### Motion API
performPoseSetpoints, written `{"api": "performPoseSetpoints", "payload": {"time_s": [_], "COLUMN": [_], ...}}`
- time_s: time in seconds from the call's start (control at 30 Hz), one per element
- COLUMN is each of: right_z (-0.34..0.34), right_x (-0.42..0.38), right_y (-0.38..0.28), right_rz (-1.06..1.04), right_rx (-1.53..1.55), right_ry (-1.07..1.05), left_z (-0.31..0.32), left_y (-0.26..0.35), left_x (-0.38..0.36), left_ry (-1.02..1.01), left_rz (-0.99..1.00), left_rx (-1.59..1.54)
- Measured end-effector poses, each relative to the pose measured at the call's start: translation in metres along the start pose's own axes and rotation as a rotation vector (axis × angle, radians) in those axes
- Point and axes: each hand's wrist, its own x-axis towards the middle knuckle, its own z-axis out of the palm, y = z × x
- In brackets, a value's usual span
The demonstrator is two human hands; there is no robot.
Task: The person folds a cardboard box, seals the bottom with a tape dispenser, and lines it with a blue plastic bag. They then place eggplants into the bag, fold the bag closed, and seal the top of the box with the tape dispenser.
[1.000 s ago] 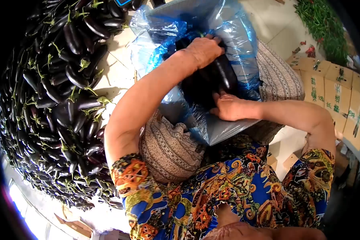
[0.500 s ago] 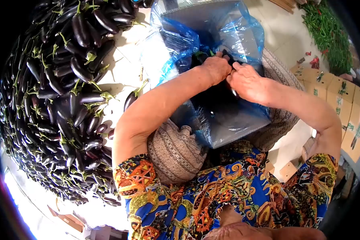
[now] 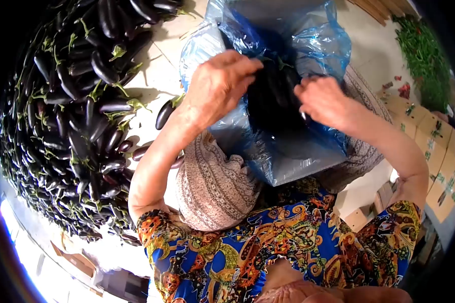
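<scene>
A box lined with a clear blue plastic bag (image 3: 321,43) stands in front of my body, with dark eggplants (image 3: 280,88) and green stems inside. My left hand (image 3: 227,83) is raised over the bag's left side, its fingers apart and nothing visible in them. On the other side, my right hand (image 3: 318,98) has its fingers curled together beside the eggplants; what they hold, if anything, is hidden. The box's inside is in deep shadow.
A large heap of eggplants (image 3: 78,141) covers the floor at the left, with a loose eggplant (image 3: 164,115) near the box. Patterned cloth (image 3: 215,189) covers my knees. Green peppers (image 3: 424,60) and flattened cartons (image 3: 422,131) lie at the right.
My hands were together over the eggplants and have moved apart. My left hand has moved left and its fingers have opened; my right hand has shifted slightly right.
</scene>
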Motion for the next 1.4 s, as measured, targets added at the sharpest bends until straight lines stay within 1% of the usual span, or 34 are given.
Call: {"api": "performPoseSetpoints", "payload": {"time_s": [0.07,0.1,0.13,0.2,0.23,0.3,0.33,0.37,0.4,0.47,0.5,0.53,0.6,0.63,0.67,0.7,0.73,0.8,0.87,0.93,0.97,1.03,1.07,1.1,1.13,1.2,1.23,1.33,1.37,1.4], "right_z": [0.025,0.033,0.038,0.041,0.032,0.032,0.032,0.03,0.03,0.029,0.027,0.026,0.033,0.038,0.04,0.041,0.041,0.034,0.038,0.041,0.042,0.042,0.04,0.04,0.039,0.034,0.04,0.052,0.055,0.063], "right_x": [0.018,0.012,0.01,0.005,0.001,0.004,0.006,0.01,0.01,0.004,0.003,0.01,0.018,0.024,0.029,0.035,0.038,0.047,0.047,0.053,0.054,0.05,0.048,0.044,0.042,0.041,0.042,0.048,0.054,0.054], "right_y": [-0.012,-0.015,-0.015,-0.012,-0.013,-0.016,-0.019,-0.021,-0.021,-0.026,-0.022,-0.014,-0.002,0.004,0.008,0.016,0.021,0.023,0.021,0.021,0.021,0.018,0.016,0.01,0.004,-0.004,-0.005,0.001,0.008,0.011], "right_rz": [0.303,0.273,0.239,0.169,0.11,0.211,0.265,0.334,0.414,0.573,0.568,0.619,0.577,0.542,0.497,0.511,0.529,0.562,0.601,0.591,0.582,0.494,0.452,0.455,0.44,0.434,0.475,0.64,0.716,0.747], "right_rx": [0.058,0.018,0.024,0.033,0.006,-0.036,-0.054,-0.06,-0.012,0.101,0.144,0.202,0.179,0.125,0.102,0.141,0.181,0.231,0.221,0.222,0.224,0.224,0.22,0.268,0.31,0.426,0.401,0.382,0.439,0.476], "right_ry": [-0.85,-0.779,-0.728,-0.631,-0.581,-0.664,-0.703,-0.832,-0.783,-0.686,-0.61,-0.636,-0.584,-0.57,-0.472,-0.492,-0.512,-0.554,-0.563,-0.598,-0.613,-0.633,-0.638,-0.6,-0.609,-0.628,-0.672,-0.458,-0.594,-0.56], "left_z": [0.021,0.031,0.038,0.066,0.081,0.104,0.111,0.118,0.123,0.119,0.112,0.113,0.108,0.109,0.11,0.113,0.116,0.103,0.099,0.087,0.09,0.094,0.091,0.083,0.078,0.069,0.063,0.062,0.064,0.072], "left_y": [-0.001,0.005,0.016,0.022,0.021,0.018,0.015,0.012,0.009,0.0,-0.018,-0.035,-0.036,-0.042,-0.049,-0.058,-0.062,-0.075,-0.074,-0.061,-0.063,-0.069,-0.074,-0.079,-0.079,-0.068,-0.062,-0.039,-0.051,-0.065], "left_x": [-0.004,-0.004,-0.003,0.005,0.01,0.02,0.021,0.025,0.031,0.058,0.077,0.088,0.092,0.092,0.094,0.098,0.103,0.112,0.126,0.128,0.128,0.129,0.127,0.122,0.117,0.113,0.117,0.141,0.132,0.124], "left_ry": [-0.035,-0.145,-0.306,-0.539,-0.586,-0.685,-0.609,-0.529,-0.452,-0.619,-0.92,-0.959,-0.911,-0.918,-0.927,-0.937,-0.96,-0.966,-0.993,-1.021,-1.051,-1.107,-1.056,-1.009,-0.964,-0.964,-0.959,-1.161,-0.98,-0.91], "left_rz": [0.224,0.278,0.277,0.328,0.32,0.305,0.305,0.31,0.319,0.112,0.134,-0.064,-0.1,-0.065,-0.03,0.009,-0.057,-0.08,-0.049,-0.179,-0.178,-0.179,-0.133,-0.082,-0.031,-0.128,-0.177,-0.211,-0.081,-0.014], "left_rx": [0.089,0.194,0.308,0.354,0.44,0.614,0.677,0.745,0.805,0.836,0.756,0.609,0.579,0.572,0.568,0.563,0.578,0.333,0.341,0.383,0.403,0.447,0.436,0.423,0.404,0.39,0.384,0.455,0.444,0.433]}}
